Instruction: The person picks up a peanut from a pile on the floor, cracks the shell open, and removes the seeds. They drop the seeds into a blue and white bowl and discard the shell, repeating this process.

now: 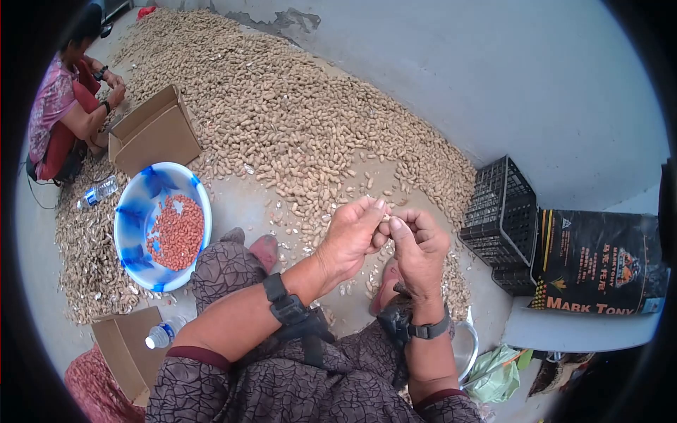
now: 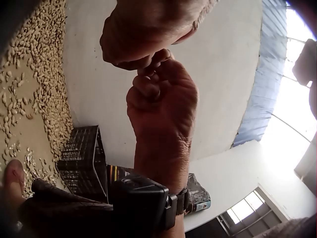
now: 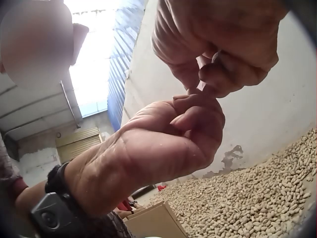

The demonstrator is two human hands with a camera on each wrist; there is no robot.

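In the head view my left hand (image 1: 345, 238) and right hand (image 1: 422, 248) meet in front of my body, above the floor. The fingertips of both close together on a small pale peanut (image 1: 386, 219), mostly hidden by the fingers. The left wrist view has the left hand (image 2: 153, 32) overlapping the curled fingers of the right. From the other side, the right wrist view shows the right hand (image 3: 223, 44) above the left, thumbs and fingertips touching. To the left stands a blue and white basin (image 1: 125, 243) with shelled red peanuts (image 1: 176, 236) inside.
A large heap of unshelled peanuts (image 1: 282, 106) spreads along the wall. Black plastic crates (image 1: 499, 211) and a black printed sack (image 1: 599, 261) stand at right. Cardboard boxes (image 1: 159, 134) and water bottles (image 1: 166, 331) lie near the basin. Another person (image 1: 67, 113) squats at far left.
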